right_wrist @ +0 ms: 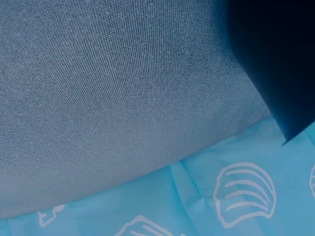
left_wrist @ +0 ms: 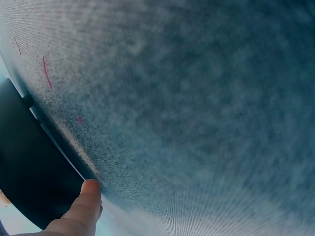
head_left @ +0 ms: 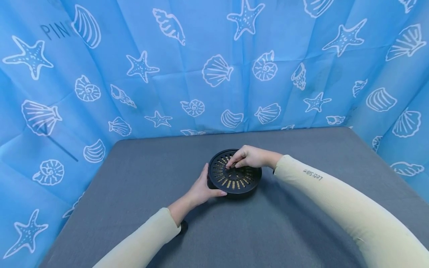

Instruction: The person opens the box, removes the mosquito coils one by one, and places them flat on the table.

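A round black container [head_left: 238, 195] stands on the table, topped by a black slotted lid [head_left: 223, 183] with yellowish strips showing through its slots. My left hand [head_left: 202, 189] grips the container from the left, thumb along the front and fingers round the far side. In the left wrist view, the thumb [left_wrist: 84, 209] lies against the dark side wall [left_wrist: 37, 164]. Over the lid's middle, my right hand [head_left: 249, 156] pinches with thumb and curled fingertips, which cover the spot they hold. The right wrist view shows only the container's dark edge [right_wrist: 275, 59], not the fingers.
Grey cloth covers the table [head_left: 151, 178]. A blue curtain [head_left: 187, 82] printed with white shells and starfish hangs behind and along both sides. Small pink marks [left_wrist: 47, 73] show on the cloth in the left wrist view.
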Action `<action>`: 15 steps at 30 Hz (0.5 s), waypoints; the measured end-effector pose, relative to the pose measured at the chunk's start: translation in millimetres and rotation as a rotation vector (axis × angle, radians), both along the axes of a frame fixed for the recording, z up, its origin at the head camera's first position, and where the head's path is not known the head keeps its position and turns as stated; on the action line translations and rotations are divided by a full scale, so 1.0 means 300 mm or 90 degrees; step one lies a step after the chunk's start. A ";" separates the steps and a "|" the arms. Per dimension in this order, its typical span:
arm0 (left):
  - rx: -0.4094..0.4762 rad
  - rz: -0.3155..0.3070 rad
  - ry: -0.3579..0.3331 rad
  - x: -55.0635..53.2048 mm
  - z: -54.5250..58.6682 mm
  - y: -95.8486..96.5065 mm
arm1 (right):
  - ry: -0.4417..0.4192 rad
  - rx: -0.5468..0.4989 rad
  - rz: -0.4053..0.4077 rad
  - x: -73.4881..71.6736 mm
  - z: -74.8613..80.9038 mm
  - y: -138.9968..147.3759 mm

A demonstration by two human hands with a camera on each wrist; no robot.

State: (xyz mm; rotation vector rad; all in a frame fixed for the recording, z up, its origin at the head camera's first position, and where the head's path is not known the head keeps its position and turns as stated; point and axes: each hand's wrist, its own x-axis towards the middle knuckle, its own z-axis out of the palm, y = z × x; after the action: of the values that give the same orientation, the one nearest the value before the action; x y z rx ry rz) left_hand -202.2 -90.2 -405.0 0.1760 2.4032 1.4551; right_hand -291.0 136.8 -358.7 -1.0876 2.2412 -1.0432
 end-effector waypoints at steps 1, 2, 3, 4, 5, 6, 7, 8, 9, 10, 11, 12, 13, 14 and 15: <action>-0.001 0.001 -0.002 0.000 0.000 0.001 | 0.000 0.000 0.000 -0.001 0.000 0.000; -0.001 0.001 -0.002 -0.001 -0.001 0.001 | 0.000 -0.001 0.001 -0.002 0.000 0.000; -0.002 0.001 -0.001 -0.001 -0.001 0.001 | -0.002 -0.002 0.001 -0.003 0.000 0.000; -0.003 0.000 0.000 -0.001 -0.001 0.001 | -0.002 -0.002 0.003 -0.004 0.000 0.000; -0.005 0.001 0.000 -0.001 -0.001 0.001 | -0.004 -0.002 0.003 -0.004 0.000 -0.001; -0.006 0.001 0.000 0.000 0.001 0.001 | -0.006 -0.003 0.005 -0.003 0.000 0.000; -0.005 0.002 -0.002 0.001 0.000 0.002 | -0.006 -0.002 0.005 -0.003 0.000 -0.001; -0.004 0.002 -0.002 0.002 0.001 0.001 | -0.006 -0.001 0.005 -0.003 0.000 0.000; -0.003 0.002 -0.002 0.003 0.003 0.002 | -0.006 -0.001 0.004 -0.003 0.000 0.000; -0.002 0.001 -0.002 0.004 0.004 0.002 | -0.006 0.000 0.003 -0.003 0.001 0.001; -0.001 0.002 -0.003 0.004 0.006 0.002 | -0.006 0.000 0.003 -0.002 0.002 0.001; 0.000 0.002 -0.002 0.005 0.007 0.002 | -0.005 0.001 0.003 -0.002 0.003 0.001; 0.002 0.002 -0.003 0.005 0.007 0.002 | -0.005 0.001 0.002 -0.001 0.004 0.001; 0.003 0.001 -0.003 0.006 0.008 0.002 | -0.006 0.000 0.001 -0.001 0.006 0.001; 0.003 0.001 -0.002 0.005 0.007 0.003 | -0.007 0.001 0.000 0.000 0.006 0.001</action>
State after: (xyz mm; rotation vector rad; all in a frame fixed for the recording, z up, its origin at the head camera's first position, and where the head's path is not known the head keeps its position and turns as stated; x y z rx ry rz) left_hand -200.6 -89.4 -402.8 0.1725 2.3980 1.4604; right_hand -291.2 137.0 -356.8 -1.0798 2.2329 -1.0451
